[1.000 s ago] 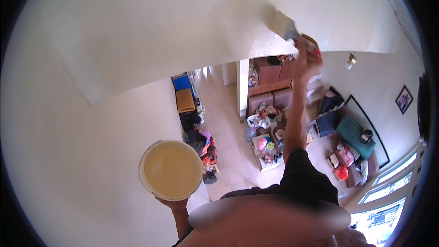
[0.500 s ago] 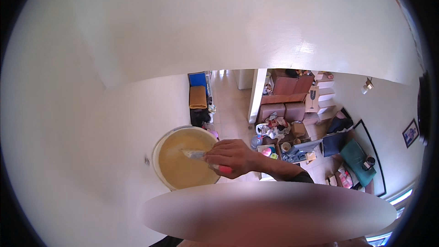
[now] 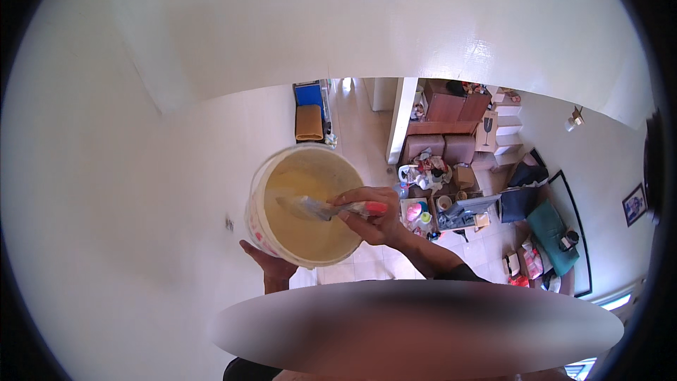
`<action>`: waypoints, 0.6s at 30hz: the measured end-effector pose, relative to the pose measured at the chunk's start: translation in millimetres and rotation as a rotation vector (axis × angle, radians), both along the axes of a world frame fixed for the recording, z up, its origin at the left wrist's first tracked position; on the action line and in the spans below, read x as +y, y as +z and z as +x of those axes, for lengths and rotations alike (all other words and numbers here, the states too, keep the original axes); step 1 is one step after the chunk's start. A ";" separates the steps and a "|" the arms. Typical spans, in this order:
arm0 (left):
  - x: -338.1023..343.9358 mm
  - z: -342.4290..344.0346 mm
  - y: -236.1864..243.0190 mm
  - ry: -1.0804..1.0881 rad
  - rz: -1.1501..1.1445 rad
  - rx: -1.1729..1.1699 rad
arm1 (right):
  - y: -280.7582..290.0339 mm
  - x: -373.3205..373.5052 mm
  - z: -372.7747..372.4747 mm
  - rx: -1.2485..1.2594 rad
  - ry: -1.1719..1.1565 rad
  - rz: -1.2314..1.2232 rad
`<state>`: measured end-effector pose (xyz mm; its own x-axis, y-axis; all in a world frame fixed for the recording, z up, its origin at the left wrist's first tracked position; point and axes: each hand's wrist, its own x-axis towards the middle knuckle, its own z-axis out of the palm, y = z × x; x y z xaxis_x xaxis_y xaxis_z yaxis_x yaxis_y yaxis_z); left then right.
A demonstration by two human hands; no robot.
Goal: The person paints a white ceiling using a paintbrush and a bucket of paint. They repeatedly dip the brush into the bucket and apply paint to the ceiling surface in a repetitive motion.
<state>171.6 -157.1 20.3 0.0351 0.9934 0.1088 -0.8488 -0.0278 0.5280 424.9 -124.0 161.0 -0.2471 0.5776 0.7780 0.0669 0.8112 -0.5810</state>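
Observation:
My right hand grips a paintbrush by its red-ended handle, fingers closed round it. The brush's pale, paint-smeared head reaches over the opening of a white bucket; I cannot tell whether its tip touches the contents. Inside the bucket is pale yellow paint. My left hand holds the bucket from its lower left side, thumb pointing out along the wall. The other left fingers are hidden behind the bucket, which tilts a little and shows red marks on its side.
A smooth white wall surface spans the top and left. Far below lies a tiled floor with a brown sofa, a cluttered table, a green cover and stairs. A wall lamp is at right. A blurred oval covers the lower middle.
The bucket has risen up and to the right and looks larger and more tilted. My left hand has come into view beside it. My right hand with the brush has moved up and right.

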 end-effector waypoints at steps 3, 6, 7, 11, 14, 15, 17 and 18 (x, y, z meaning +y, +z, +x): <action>6.8 7.6 -11.6 0.226 -0.036 0.114 | 3.7 -19.0 -6.8 0.069 -0.087 -0.032; 11.8 15.1 -0.2 0.273 0.004 0.204 | -4.7 -26.2 -21.4 0.159 -0.176 0.013; 15.1 16.8 7.1 0.291 0.018 0.234 | -7.9 -26.9 -25.5 0.194 -0.205 0.042; 18.8 17.7 18.9 0.305 0.006 0.260 | -7.0 -30.4 -29.8 0.140 -0.196 -0.093; 25.6 5.3 12.9 0.143 -0.046 0.058 | -0.8 -27.8 -32.9 0.111 -0.144 -0.102; 29.1 -0.7 9.1 0.058 -0.088 -0.097 | 1.8 -25.4 -32.7 0.099 -0.135 -0.060; 31.6 -15.8 -11.0 -0.018 -0.063 -0.236 | 15.6 -21.6 -29.2 -0.026 -0.141 0.053; 35.0 -17.2 -16.4 0.022 0.024 -0.031 | 27.3 -19.4 -25.3 -0.130 -0.168 0.139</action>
<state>154.4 -122.2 3.9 0.0096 0.9911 0.1329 -0.8639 -0.0587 0.5002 399.5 -143.4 188.2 -0.2599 0.5087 0.8208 0.2740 0.8539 -0.4425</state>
